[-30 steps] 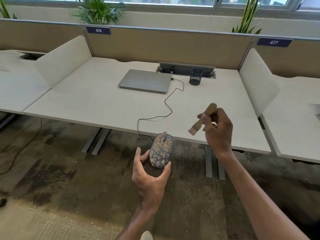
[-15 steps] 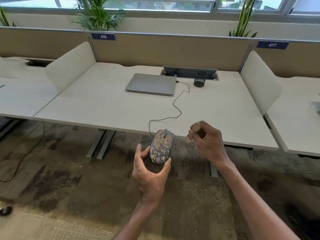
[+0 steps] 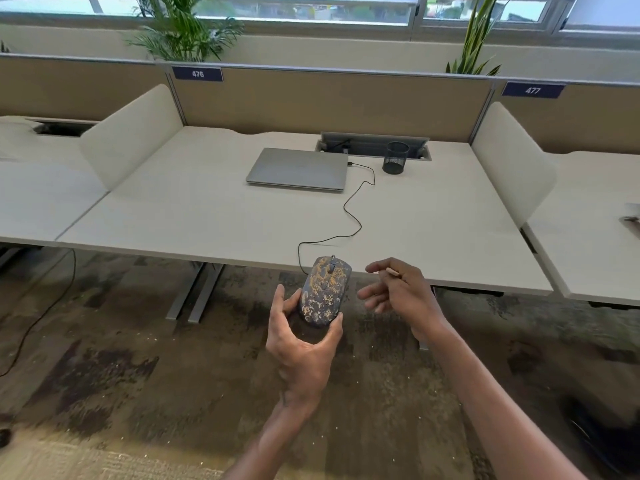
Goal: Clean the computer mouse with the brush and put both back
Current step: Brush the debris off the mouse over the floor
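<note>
A dark mouse point(image 3: 325, 292) speckled with orange-tan dirt is held in my left hand point(image 3: 304, 344), in front of the desk's near edge and above the floor. Its black cable point(image 3: 349, 216) runs up over the desk to the laptop. My right hand point(image 3: 398, 289) hovers just right of the mouse, fingers loosely curled. Only a small pale tip of the brush point(image 3: 393, 271) pokes out between the fingers; the rest is hidden by the hand. The brush does not touch the mouse.
A shut grey laptop point(image 3: 298, 169) and a black mesh pen cup point(image 3: 395, 157) stand at the back of the pale desk point(image 3: 173, 216). Curved white dividers point(image 3: 131, 133) flank the desk. Dark patterned carpet lies below, with desk legs point(image 3: 194, 292) under the edge.
My right hand has dropped from a raised position down to the mouse's level and turned, so the brush is now mostly hidden. The mouse stays in my left hand.
</note>
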A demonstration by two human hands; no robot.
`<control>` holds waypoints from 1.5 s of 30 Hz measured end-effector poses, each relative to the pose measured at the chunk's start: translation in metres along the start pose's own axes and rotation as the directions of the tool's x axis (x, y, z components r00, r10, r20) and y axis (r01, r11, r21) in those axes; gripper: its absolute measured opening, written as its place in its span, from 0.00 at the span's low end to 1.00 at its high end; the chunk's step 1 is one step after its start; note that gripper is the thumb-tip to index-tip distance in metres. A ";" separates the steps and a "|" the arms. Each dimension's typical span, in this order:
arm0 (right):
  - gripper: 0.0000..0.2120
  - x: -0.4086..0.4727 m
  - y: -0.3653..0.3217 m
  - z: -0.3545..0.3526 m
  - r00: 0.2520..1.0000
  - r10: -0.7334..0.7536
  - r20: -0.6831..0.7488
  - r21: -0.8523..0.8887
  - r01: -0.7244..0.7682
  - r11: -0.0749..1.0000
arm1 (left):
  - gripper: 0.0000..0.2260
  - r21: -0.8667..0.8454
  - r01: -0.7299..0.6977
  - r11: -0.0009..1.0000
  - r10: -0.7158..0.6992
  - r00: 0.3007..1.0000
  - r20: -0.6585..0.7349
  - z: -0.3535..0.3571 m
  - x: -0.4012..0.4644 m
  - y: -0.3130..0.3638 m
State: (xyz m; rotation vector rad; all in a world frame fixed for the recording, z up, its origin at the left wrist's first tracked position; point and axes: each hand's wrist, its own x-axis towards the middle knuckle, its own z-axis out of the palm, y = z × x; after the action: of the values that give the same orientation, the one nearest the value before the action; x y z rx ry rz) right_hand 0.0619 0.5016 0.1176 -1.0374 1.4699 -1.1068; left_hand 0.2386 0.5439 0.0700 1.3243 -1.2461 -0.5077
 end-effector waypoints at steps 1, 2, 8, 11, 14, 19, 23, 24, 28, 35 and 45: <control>0.12 0.000 0.001 -0.001 1.000 0.013 0.000 0.045 -0.013 0.999 | 0.46 -0.001 0.003 1.000 -0.003 1.000 0.001 0.001 -0.001 0.000; 0.10 0.000 0.002 -0.001 1.000 0.020 -0.003 0.082 -0.020 0.996 | 0.46 -0.002 0.005 1.000 -0.005 1.000 0.003 0.003 -0.002 0.001; 0.13 0.004 0.011 -0.007 0.998 0.025 0.065 0.271 -0.041 0.962 | 0.46 -0.026 0.016 1.000 -0.015 1.000 0.015 0.011 -0.006 0.006; 0.17 0.006 0.010 -0.006 0.991 0.046 0.123 0.394 -0.091 0.915 | 0.46 -0.024 0.014 1.000 -0.013 1.000 0.021 0.015 -0.007 0.008; 0.17 0.008 0.010 -0.005 0.981 0.069 0.180 0.460 -0.146 0.876 | 0.46 -0.022 0.006 1.000 -0.005 1.000 0.024 0.018 -0.009 0.010; 0.19 0.009 0.009 -0.003 0.969 0.101 0.226 0.491 -0.203 0.847 | 0.46 -0.020 -0.005 1.000 0.005 0.999 0.039 0.020 -0.013 0.009; 0.16 0.011 0.010 -0.002 0.965 0.105 0.241 0.510 -0.217 0.833 | 0.45 -0.013 -0.016 1.000 0.017 0.998 0.055 0.019 -0.012 0.009; 0.15 0.012 0.010 -0.001 0.964 0.104 0.243 0.520 -0.220 0.825 | 0.45 -0.020 -0.016 1.000 0.018 0.998 0.068 0.018 -0.011 0.010; 0.13 0.017 0.010 -0.003 0.967 0.106 0.233 0.550 -0.221 0.805 | 0.45 -0.061 -0.012 0.998 0.023 0.985 0.171 0.010 -0.004 0.009; 0.16 0.025 0.012 -0.010 0.960 0.148 0.239 0.545 -0.259 0.798 | 0.44 -0.316 0.323 0.892 -0.175 0.892 0.416 0.000 0.010 -0.004; 0.14 0.027 0.011 -0.010 0.949 0.161 0.271 0.506 -0.283 0.815 | 0.57 -0.234 0.466 0.853 -0.155 0.655 0.740 -0.008 0.042 -0.005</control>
State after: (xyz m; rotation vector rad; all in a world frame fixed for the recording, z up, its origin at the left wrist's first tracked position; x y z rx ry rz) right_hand 0.0474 0.4794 0.1020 -0.5447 0.9822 -1.1064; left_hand 0.2616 0.5097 0.0829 0.9976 -1.3928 -1.5708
